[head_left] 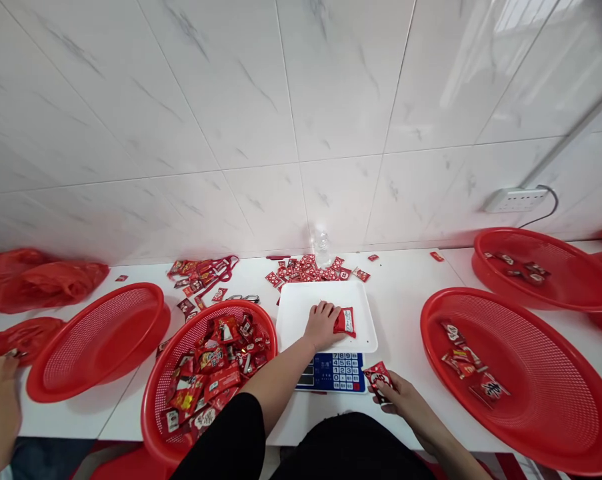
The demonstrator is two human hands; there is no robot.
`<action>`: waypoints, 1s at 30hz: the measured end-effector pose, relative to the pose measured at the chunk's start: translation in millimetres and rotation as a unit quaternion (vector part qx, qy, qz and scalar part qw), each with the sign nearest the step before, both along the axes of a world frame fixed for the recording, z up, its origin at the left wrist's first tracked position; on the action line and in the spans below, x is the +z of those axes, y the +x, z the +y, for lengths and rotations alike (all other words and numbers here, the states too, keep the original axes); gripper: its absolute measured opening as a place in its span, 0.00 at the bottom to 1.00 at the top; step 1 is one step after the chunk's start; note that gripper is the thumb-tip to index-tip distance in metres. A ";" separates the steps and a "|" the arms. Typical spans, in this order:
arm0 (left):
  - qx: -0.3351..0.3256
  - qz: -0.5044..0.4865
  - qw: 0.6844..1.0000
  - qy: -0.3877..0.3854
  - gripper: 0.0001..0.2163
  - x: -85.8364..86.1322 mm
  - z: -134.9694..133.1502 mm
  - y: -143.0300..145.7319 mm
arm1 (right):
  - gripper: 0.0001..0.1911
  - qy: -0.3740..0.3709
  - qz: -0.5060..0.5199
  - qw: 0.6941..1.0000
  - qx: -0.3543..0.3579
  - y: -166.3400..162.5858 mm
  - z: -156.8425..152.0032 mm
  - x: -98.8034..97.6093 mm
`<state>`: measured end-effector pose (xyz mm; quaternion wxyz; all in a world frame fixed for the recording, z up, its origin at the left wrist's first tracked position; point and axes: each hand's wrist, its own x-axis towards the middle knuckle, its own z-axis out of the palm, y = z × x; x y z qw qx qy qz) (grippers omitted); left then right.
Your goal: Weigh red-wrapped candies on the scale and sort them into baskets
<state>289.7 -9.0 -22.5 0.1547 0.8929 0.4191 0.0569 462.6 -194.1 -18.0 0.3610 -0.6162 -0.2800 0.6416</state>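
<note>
Near six o'clock, your left hand (323,327) lies against a red packet (349,321) on the scale's (325,373) white tray (295,308); its grip is unclear. At five, your right hand (401,399) pinches a patterned packet (377,375). A red basket (157,373) heaped with mixed packets (223,377) stands at seven.

1 power strip (515,200) on marbled tiles (251,100), 1 clear bottle (322,251)
</note>
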 end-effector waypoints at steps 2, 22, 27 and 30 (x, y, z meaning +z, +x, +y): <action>0.011 0.008 1.000 -0.001 0.31 0.1 0.4 2.2 | 0.26 0.005 0.006 1.000 0.018 4.2 0.6 -0.4; 0.198 -0.186 0.958 -0.087 0.12 5.6 25.1 6.6 | 0.23 0.016 0.036 0.997 0.071 12.9 8.5 15.6; 0.291 -0.370 0.860 -0.196 0.08 22.3 22.6 -15.2 | 0.26 -0.003 0.009 0.999 0.038 -0.2 9.2 12.3; 0.354 -0.484 0.752 -0.276 0.11 37.0 21.0 -48.3 | 0.28 -0.006 -0.003 0.999 0.039 -14.0 12.0 9.5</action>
